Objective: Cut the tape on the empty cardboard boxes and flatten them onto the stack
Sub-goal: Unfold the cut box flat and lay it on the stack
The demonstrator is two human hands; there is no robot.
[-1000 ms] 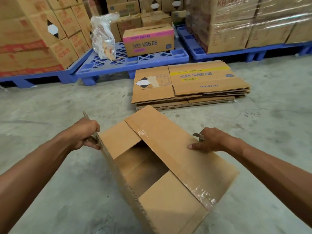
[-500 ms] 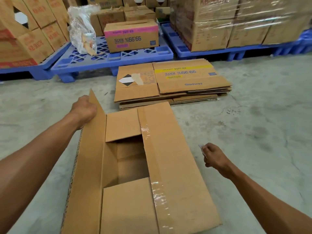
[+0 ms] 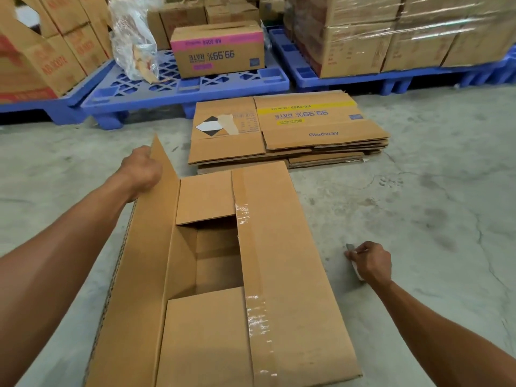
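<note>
An empty brown cardboard box lies in front of me on the concrete floor, its flaps apart and cut clear tape shining along one long flap. My left hand grips the far end of the raised left flap. To the right of the box, my right hand is closed around a small knife whose blade tip shows above the fingers, apart from the box. The stack of flattened boxes lies just beyond the box's far end.
Blue plastic pallets line the back, carrying a pink-labelled box, a plastic bag and stacked cartons. Wrapped cartons stand on the right pallet. Bare concrete floor lies to the right.
The box has swung from a skewed angle to lie lengthwise toward the stack. My left hand lifted the left flap up. My right hand came off the box and moved to its right.
</note>
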